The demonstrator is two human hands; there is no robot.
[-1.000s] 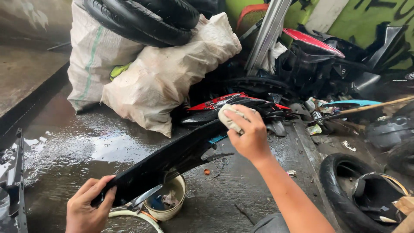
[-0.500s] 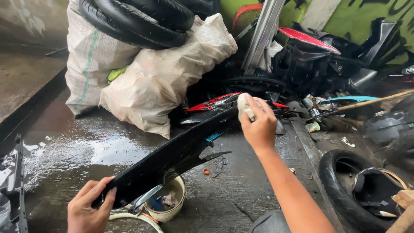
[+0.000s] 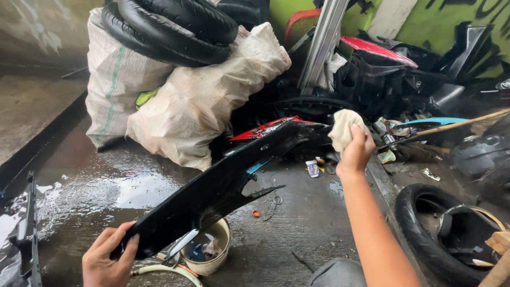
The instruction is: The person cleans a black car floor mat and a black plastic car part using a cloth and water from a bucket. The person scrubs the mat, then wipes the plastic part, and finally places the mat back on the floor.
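A long black plastic panel [image 3: 212, 194] is being held up at a slant above the wet concrete floor [image 3: 308, 228], its near end lying at about seven o'clock in the view and its far end reaching toward one o'clock. The near end is being gripped by the left hand [image 3: 109, 260], whose fingers are being wrapped over the panel's lower edge and closed on it. A crumpled pale cloth [image 3: 344, 127] is being clenched in the right hand [image 3: 357, 151], which is being held up at about two o'clock, just beside the panel's far tip; whether cloth and panel are touching cannot be told. Directly beneath the panel, at six o'clock, a small cream bucket [image 3: 215, 250] is standing on the floor with bits of rag and a tool inside. At eleven o'clock two bulging white sacks [image 3: 196, 106] are being weighed down by black tyres [image 3: 175, 26] stacked on top. Behind the panel's far end, red and black bodywork parts [image 3: 377, 64] are lying piled near a green wall [image 3: 451, 21]. At four o'clock another tyre [image 3: 425, 234] is lying flat on the floor, well apart from the panel. A puddle [image 3: 106, 194] is shining at nine o'clock.
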